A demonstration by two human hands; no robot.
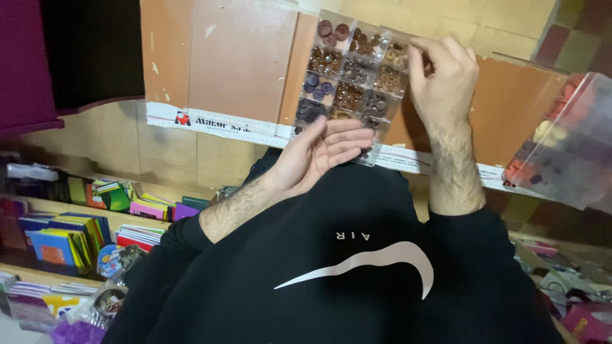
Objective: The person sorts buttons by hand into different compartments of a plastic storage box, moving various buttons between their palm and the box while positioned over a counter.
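A clear plastic compartment box (347, 70) filled with brown, maroon and dark blue buttons is held up over the brown counter edge. My left hand (322, 153) supports its lower end, palm up, fingers spread under it. At the upper right corner of the box, my right hand (443, 73) has its fingertips curled on the rim. Both sleeves and my chest are in a black sweatshirt with a white curved mark.
A second clear box (567, 146) of red and pale buttons juts in at the right edge. The counter (236, 57) carries a white measuring strip (217, 124). Shelves at lower left hold colourful notebooks (60, 239) and packets. More packaged goods lie at lower right (574, 299).
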